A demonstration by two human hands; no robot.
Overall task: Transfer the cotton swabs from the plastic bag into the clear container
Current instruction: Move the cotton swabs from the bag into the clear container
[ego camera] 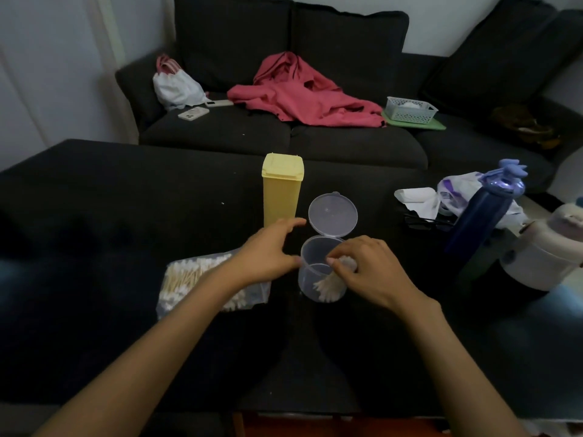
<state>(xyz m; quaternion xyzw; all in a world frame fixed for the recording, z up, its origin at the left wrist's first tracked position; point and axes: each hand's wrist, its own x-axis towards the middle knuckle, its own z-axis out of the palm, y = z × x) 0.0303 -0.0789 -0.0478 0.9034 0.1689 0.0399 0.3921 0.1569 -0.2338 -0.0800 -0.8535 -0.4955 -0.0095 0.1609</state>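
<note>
Swabs (331,283) stand bunched inside the open container (315,272), pinched at their tops by the right hand (369,272). Left hand (268,250) spreads loosely, thumb touching the container's left wall. Bag (202,282) of swabs lies left, beneath that wrist.

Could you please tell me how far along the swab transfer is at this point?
Early on. The clear container is open, and the right hand is placing one bundle of swabs inside while the left hand steadies it. Most swabs remain in the plastic bag.
</note>
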